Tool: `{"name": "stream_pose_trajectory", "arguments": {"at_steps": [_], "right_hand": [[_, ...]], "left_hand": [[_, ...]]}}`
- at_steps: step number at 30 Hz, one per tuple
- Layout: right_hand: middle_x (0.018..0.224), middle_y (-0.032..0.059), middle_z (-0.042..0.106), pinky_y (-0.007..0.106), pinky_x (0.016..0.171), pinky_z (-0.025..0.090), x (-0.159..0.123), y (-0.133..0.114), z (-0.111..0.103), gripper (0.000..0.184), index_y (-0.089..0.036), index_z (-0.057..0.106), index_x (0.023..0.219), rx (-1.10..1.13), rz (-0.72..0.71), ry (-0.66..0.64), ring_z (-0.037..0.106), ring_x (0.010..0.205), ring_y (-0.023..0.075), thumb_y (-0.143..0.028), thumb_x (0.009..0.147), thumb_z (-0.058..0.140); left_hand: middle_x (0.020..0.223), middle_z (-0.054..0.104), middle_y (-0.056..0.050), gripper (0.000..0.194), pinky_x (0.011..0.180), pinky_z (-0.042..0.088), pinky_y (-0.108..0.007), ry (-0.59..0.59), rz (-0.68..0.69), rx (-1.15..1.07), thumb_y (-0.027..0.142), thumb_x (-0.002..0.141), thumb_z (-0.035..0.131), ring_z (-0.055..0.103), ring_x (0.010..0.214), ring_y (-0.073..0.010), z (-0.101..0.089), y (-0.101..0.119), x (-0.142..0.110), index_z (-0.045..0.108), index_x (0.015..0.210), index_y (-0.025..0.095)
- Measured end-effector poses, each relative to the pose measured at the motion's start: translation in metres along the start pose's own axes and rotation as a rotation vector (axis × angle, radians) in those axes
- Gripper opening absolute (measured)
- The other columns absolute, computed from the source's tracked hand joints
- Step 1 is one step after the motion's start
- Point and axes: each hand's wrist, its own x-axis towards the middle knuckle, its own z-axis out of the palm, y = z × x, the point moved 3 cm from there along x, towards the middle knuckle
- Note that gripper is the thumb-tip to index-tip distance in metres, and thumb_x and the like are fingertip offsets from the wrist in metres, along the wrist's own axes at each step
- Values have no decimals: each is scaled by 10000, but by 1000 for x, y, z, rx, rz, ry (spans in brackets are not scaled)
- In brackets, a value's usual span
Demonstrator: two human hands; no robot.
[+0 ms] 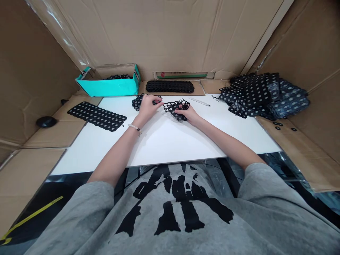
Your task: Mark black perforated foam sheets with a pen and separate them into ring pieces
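Note:
My right hand [189, 114] grips a crumpled black perforated sheet [175, 105] just above the white table [164, 138]. My left hand [147, 105] pinches that sheet's left edge with closed fingers. Just behind my left hand, a small heap of black perforated pieces [137, 101] rests on the table. A beaded bracelet sits on my left wrist.
A flat perforated black sheet [97, 115] lies at the left. A teal box [108, 85] stands at the back left, a black perforated strip [170, 86] behind the table, a pen [199, 102] near it. A pile of perforated sheets [262, 95] sits right. Cardboard walls surround everything.

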Motion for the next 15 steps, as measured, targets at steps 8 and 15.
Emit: {"name": "stream_pose_trajectory", "arguments": {"at_steps": [8,15], "right_hand": [[800,-27,722,364,866,556,-5,-5,2,512,-223,566,777,71,3,-26,689,854,200,-319,455,953],[886,-15,763,377,939,547,-8,-8,5,538,-221,631,854,122,41,-122,702,876,191,-257,440,973]], "left_hand": [[930,780,-63,314,867,462,-371,-217,109,-60,452,755,813,622,924,-263,17,53,-9,799,937,196],[846,775,-32,223,743,449,-313,-278,-16,-196,351,790,717,635,785,-207,24,36,-2,809,871,165]]}}
